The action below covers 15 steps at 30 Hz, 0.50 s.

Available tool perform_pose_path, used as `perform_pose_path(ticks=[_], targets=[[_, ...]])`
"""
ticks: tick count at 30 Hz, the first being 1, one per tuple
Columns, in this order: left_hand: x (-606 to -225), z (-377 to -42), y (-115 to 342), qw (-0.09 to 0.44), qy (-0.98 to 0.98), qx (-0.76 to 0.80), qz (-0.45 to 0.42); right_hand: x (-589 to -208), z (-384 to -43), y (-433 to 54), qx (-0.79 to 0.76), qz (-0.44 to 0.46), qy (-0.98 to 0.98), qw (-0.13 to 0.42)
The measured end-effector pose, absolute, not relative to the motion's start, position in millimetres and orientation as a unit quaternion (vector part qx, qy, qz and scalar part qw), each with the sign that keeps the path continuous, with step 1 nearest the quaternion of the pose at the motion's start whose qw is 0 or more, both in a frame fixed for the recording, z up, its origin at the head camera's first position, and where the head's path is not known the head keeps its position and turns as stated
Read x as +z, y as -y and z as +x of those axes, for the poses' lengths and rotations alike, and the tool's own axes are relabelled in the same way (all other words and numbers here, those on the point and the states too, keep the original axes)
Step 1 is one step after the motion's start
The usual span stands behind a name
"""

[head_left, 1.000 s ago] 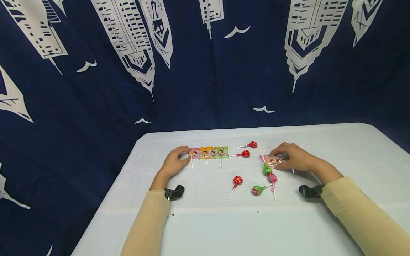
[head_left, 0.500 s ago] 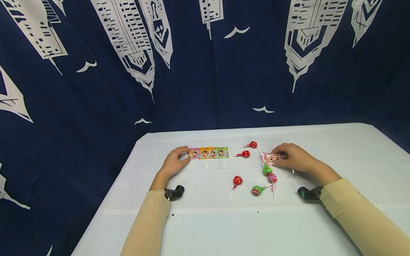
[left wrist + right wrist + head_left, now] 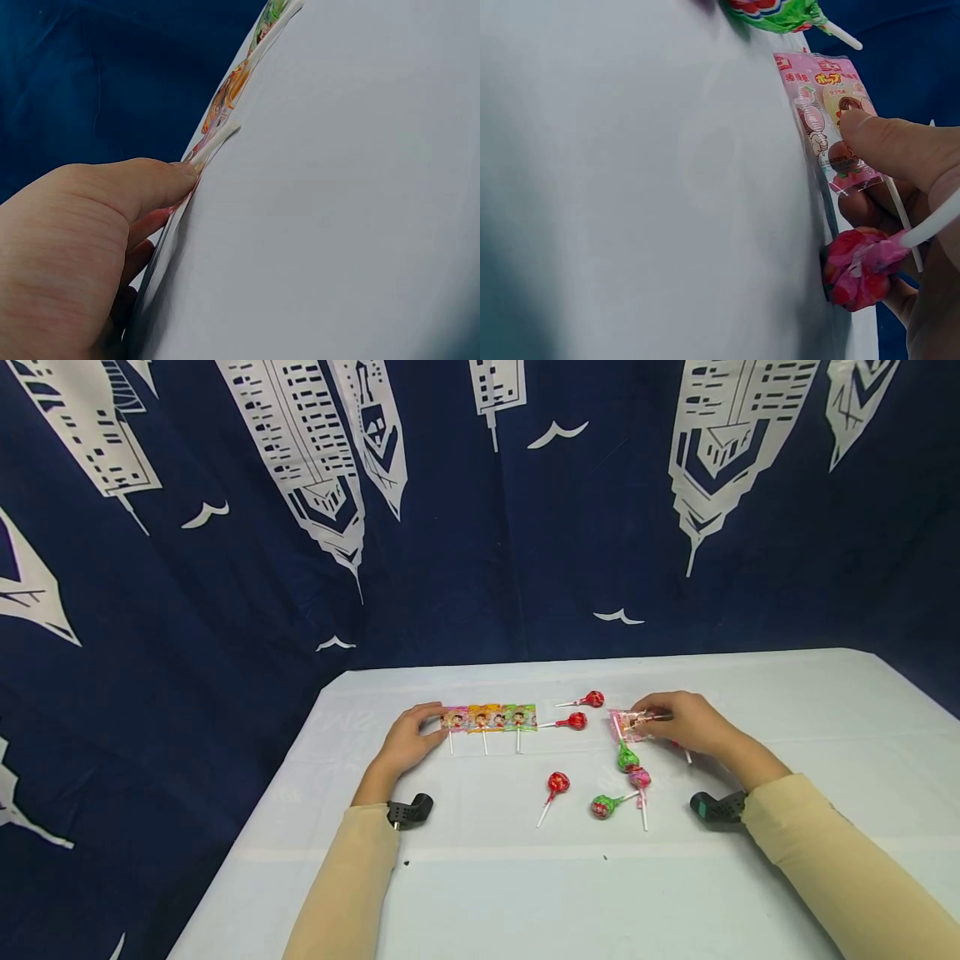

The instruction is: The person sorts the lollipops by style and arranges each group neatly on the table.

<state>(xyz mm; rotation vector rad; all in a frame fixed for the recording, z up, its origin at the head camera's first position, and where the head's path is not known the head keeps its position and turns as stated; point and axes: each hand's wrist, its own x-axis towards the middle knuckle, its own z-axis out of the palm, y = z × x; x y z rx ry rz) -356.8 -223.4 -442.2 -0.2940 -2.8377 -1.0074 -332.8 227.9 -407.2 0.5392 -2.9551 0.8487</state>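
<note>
My right hand [image 3: 685, 720] pinches a flat lollipop in a pink printed wrapper [image 3: 817, 124], thumb on its face; its thin stick points back beneath the hand. Under the palm a round red-pink lollipop [image 3: 857, 270] lies on the table. At the left, my left hand [image 3: 408, 739] holds the end of a row of flat lollipops, its thumb and a finger pinching the pink-wrapped one [image 3: 454, 719]. Beside that come an orange-wrapped lollipop [image 3: 483, 717] and a green-wrapped one [image 3: 518, 717], sticks toward me.
Red round lollipops [image 3: 577, 721] lie between the hands, one [image 3: 557, 782] nearer me. A green round lollipop [image 3: 627, 757], a pink one [image 3: 640, 777] and another green one [image 3: 602, 807] cluster before my right hand. Behind the white table [image 3: 495, 902] hangs a dark blue patterned curtain [image 3: 465, 568].
My right hand has shifted slightly away from me and left, carrying the pink-wrapped flat lollipop upward in the head view. My left hand keeps its place on the row.
</note>
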Motion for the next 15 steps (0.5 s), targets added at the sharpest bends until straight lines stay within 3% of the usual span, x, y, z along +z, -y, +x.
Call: perform_pose_path(ticks=[15], targets=[[-441.4,-356.4,224.1,0.058,0.937,-0.328,-0.102,-393.4,-338.0,-224.2,0.319,0.132,0.938,0.024]])
